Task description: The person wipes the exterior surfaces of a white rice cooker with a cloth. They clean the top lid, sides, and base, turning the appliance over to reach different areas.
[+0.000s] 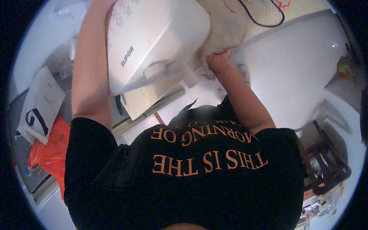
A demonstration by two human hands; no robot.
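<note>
A large white box (149, 37) bearing the Supor name takes up the upper middle of the head view, tilted. My left forearm runs along its left side, and the left hand is beyond the top edge of the picture. A thin, translucent plastic bag (228, 27) hangs at the box's right side. My right hand (220, 59) is closed on the bag's lower edge, right of the box. Motion blurs the bag and the box's lower right part, so I cannot tell whether the bag is attached to the box.
A pale speckled worktop (146, 100) shows below the box. At the upper right lies a black cable (280, 21). On the left are a white bag (44, 92) with a black mark and an orange-red bag (49, 152). A dark-framed object (327, 166) stands at right.
</note>
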